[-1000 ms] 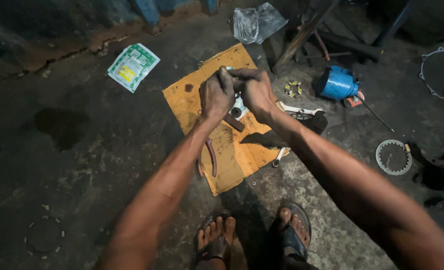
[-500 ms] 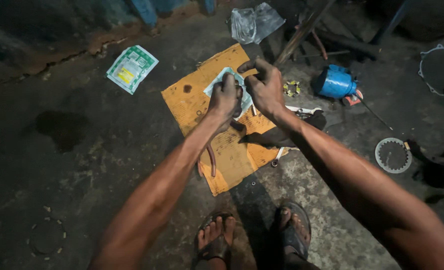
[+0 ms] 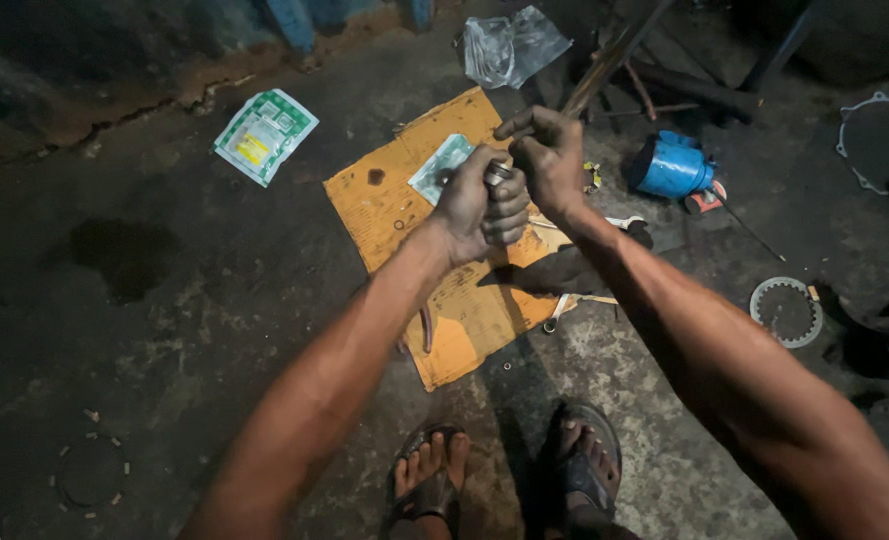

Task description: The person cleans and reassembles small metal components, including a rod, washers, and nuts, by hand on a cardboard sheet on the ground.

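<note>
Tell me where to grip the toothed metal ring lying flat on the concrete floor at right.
Take the toothed metal ring across its band, one finger inside the open centre and the thumb outside, coming from straight above. It lies flat on the concrete floor, so there is no edge to get under; the open middle is the only way in. Its left side looks least crowded.

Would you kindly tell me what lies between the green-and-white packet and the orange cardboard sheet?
Only bare dark floor, in the head view, between packet and cardboard.
</note>
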